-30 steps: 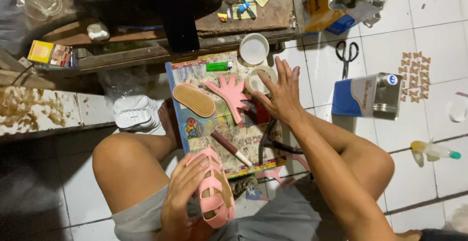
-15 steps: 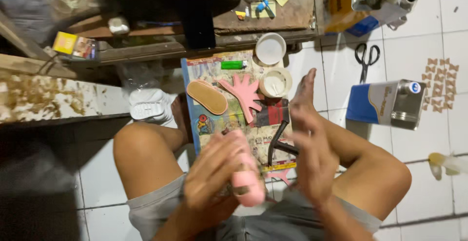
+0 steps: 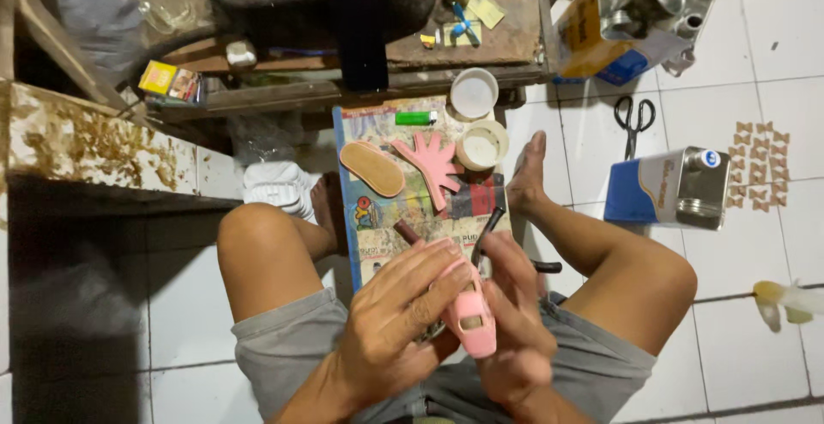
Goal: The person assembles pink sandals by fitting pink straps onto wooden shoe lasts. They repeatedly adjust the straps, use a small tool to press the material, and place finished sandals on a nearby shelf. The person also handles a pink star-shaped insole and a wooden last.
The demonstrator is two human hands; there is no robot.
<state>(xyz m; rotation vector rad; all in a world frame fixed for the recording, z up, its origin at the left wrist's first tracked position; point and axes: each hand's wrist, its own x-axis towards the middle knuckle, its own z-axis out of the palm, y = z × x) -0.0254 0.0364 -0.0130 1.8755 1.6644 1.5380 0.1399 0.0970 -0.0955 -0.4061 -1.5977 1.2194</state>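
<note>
I sit on the floor and hold a small pink sandal (image 3: pixel 470 317) between both hands over my lap. My left hand (image 3: pixel 399 317) wraps its left side with the fingers laid over the top. My right hand (image 3: pixel 515 321) grips the right side. Beyond the hands lies a colourful board (image 3: pixel 378 209) on the floor. On it rest a tan insole (image 3: pixel 372 168), a pink fan-shaped cut piece (image 3: pixel 433 162), a green lighter (image 3: pixel 415 118) and a brush with a brown handle (image 3: pixel 407 233), partly hidden by my left hand.
Two round white tubs (image 3: pixel 474 93) (image 3: pixel 482 145) stand at the board's far right corner. Scissors (image 3: pixel 633 119), a blue and silver can (image 3: pixel 669 188) and several small tan cut-outs (image 3: pixel 760 166) lie on the white tiles to the right. A low wooden bench (image 3: pixel 343 72) with a dark machine crosses the top.
My right hand came back from the pink cut piece on the board and closed on the sandal. The sandal turned from flat-facing to edge-on between both hands.
</note>
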